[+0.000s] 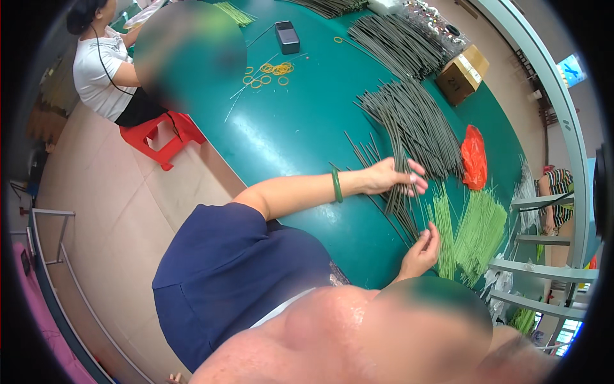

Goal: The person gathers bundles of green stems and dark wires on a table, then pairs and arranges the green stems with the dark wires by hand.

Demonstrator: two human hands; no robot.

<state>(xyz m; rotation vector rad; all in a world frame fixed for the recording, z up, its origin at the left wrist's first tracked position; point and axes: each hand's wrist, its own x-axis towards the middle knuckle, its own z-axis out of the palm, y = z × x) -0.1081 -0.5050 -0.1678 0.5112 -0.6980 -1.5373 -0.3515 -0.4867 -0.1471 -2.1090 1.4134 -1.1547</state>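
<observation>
Head view. Left hand (391, 178), fingers spread flat, presses on a bundle of dark grey-green stems (409, 128) lying on the green table (294, 128). Right hand (422, 249), fingers curled together, pinches the lower ends of the same stems, just beside a fan of light green stems (470, 230). An open cardboard box (462, 75) stands beyond; its contents cannot be made out. Yellow rubber bands (272, 72) lie loose, well apart.
</observation>
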